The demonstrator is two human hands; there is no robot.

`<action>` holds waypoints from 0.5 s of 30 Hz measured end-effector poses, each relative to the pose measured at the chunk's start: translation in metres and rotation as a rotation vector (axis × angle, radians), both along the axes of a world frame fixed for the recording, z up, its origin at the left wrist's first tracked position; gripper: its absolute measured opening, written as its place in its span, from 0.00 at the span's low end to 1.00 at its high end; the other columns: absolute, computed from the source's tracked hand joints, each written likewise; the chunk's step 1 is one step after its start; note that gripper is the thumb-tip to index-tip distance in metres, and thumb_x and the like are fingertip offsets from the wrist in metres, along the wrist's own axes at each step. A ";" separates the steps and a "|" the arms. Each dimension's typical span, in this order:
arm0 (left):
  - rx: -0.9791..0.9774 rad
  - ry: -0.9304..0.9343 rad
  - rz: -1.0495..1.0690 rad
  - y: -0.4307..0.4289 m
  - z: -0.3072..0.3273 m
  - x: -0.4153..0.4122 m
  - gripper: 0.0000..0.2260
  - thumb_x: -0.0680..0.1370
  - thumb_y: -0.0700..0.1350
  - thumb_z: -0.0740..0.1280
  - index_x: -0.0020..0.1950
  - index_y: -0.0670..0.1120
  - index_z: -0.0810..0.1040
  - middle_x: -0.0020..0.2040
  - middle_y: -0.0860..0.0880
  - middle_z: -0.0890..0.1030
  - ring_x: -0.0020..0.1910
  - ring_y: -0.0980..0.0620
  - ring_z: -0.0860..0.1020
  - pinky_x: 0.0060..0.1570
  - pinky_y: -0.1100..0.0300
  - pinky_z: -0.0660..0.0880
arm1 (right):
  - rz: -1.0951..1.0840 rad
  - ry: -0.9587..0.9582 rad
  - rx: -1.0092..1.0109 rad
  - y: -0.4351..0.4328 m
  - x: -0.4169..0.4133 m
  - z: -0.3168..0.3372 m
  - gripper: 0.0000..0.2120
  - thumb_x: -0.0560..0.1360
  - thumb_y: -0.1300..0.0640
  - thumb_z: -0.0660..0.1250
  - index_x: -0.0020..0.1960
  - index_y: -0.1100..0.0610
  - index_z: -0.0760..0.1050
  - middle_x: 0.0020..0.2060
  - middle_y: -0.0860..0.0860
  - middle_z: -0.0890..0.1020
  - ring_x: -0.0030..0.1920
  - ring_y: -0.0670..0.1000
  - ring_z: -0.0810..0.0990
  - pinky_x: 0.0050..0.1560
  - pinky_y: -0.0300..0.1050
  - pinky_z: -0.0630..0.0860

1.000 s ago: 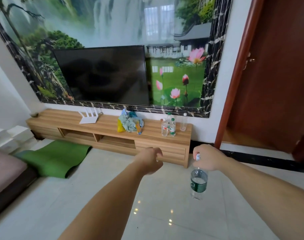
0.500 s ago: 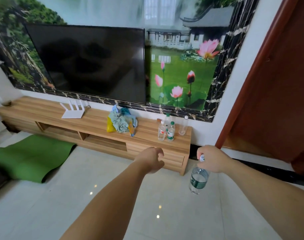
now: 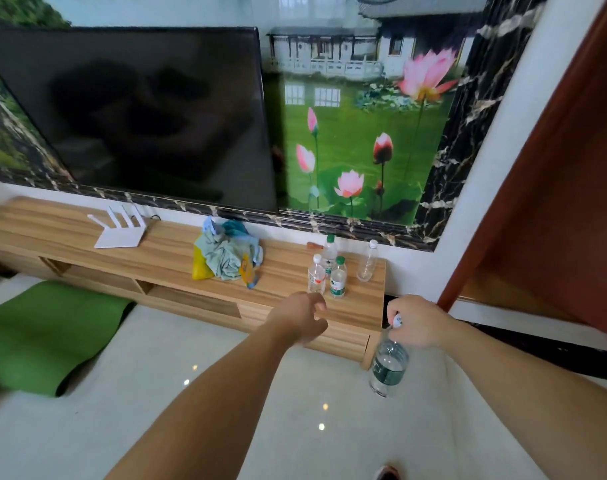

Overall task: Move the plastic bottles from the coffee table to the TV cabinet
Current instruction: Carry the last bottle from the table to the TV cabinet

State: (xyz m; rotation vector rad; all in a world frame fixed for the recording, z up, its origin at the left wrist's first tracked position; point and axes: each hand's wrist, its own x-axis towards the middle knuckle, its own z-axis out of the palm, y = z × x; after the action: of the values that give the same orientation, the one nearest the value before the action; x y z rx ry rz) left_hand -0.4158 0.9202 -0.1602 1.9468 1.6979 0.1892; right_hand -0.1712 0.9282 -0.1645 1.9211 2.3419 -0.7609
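Note:
My right hand (image 3: 416, 320) grips a clear plastic bottle (image 3: 388, 365) with a dark green label by its white cap; the bottle hangs below the hand, just off the right end of the wooden TV cabinet (image 3: 163, 251). Several plastic bottles (image 3: 329, 271) stand upright on the cabinet's right end, one of them (image 3: 367, 261) set apart nearer the wall. My left hand (image 3: 302, 317) hovers in front of the cabinet's edge below those bottles, fingers loosely curled with nothing in them. The coffee table is out of view.
A black TV (image 3: 139, 116) hangs above the cabinet. On the cabinet top lie a white router (image 3: 120, 230) and a heap of cloth (image 3: 225, 254). A green mat (image 3: 42, 334) covers the floor at left. A brown door (image 3: 554, 202) stands at right.
The view has closed in on the cabinet, which now looks larger. Both hands have come nearer to its right end, the right one still carrying the hanging bottle.

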 end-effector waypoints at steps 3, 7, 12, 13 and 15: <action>-0.039 0.034 0.044 0.039 -0.004 0.017 0.14 0.71 0.48 0.64 0.56 0.53 0.76 0.54 0.49 0.78 0.50 0.48 0.77 0.51 0.56 0.75 | 0.048 -0.009 -0.034 0.043 0.017 -0.014 0.08 0.65 0.53 0.71 0.37 0.49 0.71 0.43 0.49 0.78 0.44 0.51 0.78 0.43 0.48 0.75; -0.051 0.037 0.064 0.092 -0.009 0.050 0.14 0.71 0.49 0.65 0.57 0.53 0.76 0.53 0.49 0.79 0.50 0.49 0.77 0.50 0.56 0.74 | 0.133 -0.102 -0.039 0.094 0.040 -0.023 0.07 0.65 0.56 0.67 0.37 0.51 0.68 0.44 0.50 0.76 0.42 0.52 0.76 0.42 0.50 0.75; -0.082 0.036 0.020 0.147 -0.022 0.081 0.16 0.72 0.49 0.66 0.59 0.52 0.75 0.54 0.48 0.79 0.50 0.48 0.77 0.52 0.54 0.75 | 0.113 -0.122 -0.024 0.156 0.062 -0.026 0.10 0.68 0.56 0.67 0.36 0.49 0.66 0.43 0.48 0.72 0.43 0.52 0.75 0.44 0.49 0.75; -0.084 0.033 0.018 0.158 -0.025 0.084 0.16 0.72 0.50 0.65 0.59 0.52 0.76 0.55 0.48 0.79 0.51 0.47 0.77 0.51 0.54 0.75 | 0.101 -0.115 -0.029 0.169 0.066 -0.027 0.11 0.68 0.56 0.67 0.35 0.48 0.65 0.42 0.48 0.71 0.42 0.52 0.74 0.43 0.48 0.74; -0.086 0.027 0.025 0.181 -0.033 0.086 0.15 0.72 0.50 0.65 0.58 0.52 0.76 0.55 0.48 0.79 0.52 0.47 0.77 0.50 0.55 0.75 | 0.077 -0.110 -0.036 0.193 0.072 -0.028 0.09 0.68 0.57 0.67 0.36 0.49 0.67 0.41 0.48 0.72 0.42 0.51 0.74 0.42 0.47 0.73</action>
State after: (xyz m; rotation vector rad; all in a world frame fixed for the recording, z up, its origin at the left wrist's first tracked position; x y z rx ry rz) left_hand -0.3302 1.1016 -0.1933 1.8743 1.7195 0.0983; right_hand -0.0989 1.1215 -0.1927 1.7986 2.3053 -0.6691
